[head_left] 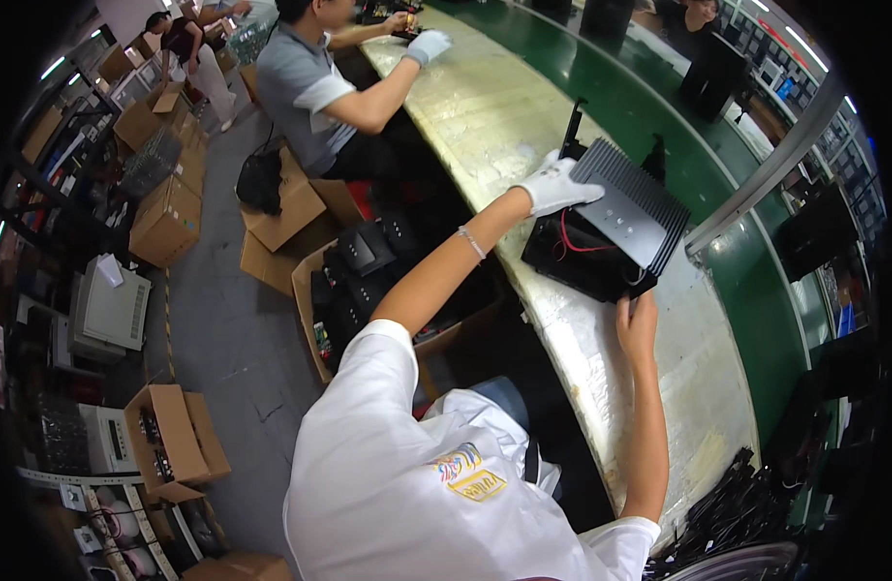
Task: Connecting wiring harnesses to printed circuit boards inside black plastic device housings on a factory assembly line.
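A black electronic device housing (574,259) rests tilted at the green line's edge of the worktable, its finned dark grey cover (624,225) raised at an angle over it. Between cover and housing a red wire (584,249) loops out of the dark interior. My left hand (554,187), in a white glove, grips the cover's left edge with the thumb lying on top. Bare, my right hand (638,315) holds the near lower corner of the housing, its fingertips partly hidden beneath. A black upright bracket (572,126) stands just beyond my left hand.
The pale, film-covered worktable (601,358) curves beside a green conveyor (756,290). A bundle of black cables (732,513) lies at its near end. Left of me, a carton (306,281) holds black units. A co-worker (310,92) sits farther along. A metal post (775,165) rises at right.
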Motion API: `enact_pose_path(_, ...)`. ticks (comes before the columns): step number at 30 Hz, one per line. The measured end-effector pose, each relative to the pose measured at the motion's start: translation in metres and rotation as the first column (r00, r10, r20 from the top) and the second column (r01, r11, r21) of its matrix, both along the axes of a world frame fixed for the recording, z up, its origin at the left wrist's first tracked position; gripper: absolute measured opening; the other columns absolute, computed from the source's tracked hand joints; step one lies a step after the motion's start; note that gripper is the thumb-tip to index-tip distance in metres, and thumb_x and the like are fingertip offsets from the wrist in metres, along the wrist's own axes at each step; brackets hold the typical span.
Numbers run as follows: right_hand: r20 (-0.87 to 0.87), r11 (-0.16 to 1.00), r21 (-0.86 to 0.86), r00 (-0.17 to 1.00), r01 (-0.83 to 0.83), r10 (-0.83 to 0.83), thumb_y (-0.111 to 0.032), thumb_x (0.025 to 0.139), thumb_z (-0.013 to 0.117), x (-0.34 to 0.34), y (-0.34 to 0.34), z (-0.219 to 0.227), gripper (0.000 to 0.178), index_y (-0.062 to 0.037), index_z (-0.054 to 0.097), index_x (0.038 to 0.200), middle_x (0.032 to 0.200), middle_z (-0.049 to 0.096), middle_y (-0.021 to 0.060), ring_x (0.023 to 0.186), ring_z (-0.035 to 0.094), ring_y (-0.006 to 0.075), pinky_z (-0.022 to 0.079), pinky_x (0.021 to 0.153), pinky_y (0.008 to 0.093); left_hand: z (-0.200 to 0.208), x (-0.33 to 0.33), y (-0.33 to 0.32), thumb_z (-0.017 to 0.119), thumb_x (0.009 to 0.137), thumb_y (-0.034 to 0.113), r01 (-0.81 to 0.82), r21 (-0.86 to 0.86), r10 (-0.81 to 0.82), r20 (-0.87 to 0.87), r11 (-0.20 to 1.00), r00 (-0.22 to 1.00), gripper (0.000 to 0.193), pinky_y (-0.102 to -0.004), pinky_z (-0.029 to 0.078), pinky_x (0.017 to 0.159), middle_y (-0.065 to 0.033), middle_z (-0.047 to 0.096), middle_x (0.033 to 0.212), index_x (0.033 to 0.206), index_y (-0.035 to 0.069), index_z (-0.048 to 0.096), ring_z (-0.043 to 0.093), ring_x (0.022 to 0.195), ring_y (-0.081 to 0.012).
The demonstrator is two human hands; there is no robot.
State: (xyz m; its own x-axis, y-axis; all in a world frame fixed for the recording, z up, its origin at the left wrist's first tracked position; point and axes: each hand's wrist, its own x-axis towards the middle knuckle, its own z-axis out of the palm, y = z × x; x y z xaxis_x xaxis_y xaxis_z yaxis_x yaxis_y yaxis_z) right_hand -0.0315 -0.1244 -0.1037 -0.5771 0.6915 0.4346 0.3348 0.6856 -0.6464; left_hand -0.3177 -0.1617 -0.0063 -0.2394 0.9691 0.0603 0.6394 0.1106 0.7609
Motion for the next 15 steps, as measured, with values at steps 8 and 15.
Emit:
enact_pose_path(8,-0.050,0.972,-0.095,0.974,0.214,-0.220,-0.004,0.088,0.059,0.071,-0.043,-0.023,0.018,0.0085,0.059,0.102,0.088,0.065,0.0210,0.079,0.064,0.0300,0.049,0.074,0.0380,-0.017,0.087,-0.036,0.073,0.073,0.052,-0.190,0.121,0.160,0.222,0.974,0.962,0.084,-0.0388,0.029,0.114,-0.0342,0.021,0.151,0.128,-0.008,0.050,0.032,0.139,-0.0429)
enact_pose_path(15,0.260,0.874,-0.040,0.850,0.484,-0.459,0.000,0.084,0.059,0.184,-0.182,-0.005,0.025,0.0055,0.058,0.108,0.105,0.060,0.0242,0.096,0.058,0.0400,0.044,0.086,0.0452,-0.029,0.192,-0.118,0.082,0.069,0.020,-0.026,0.424,-0.104,0.283,0.905,0.953,0.062,-0.0451,0.034,0.111,-0.0354,0.014,0.153,0.117,-0.006,0.054,0.029,0.140,-0.0470)
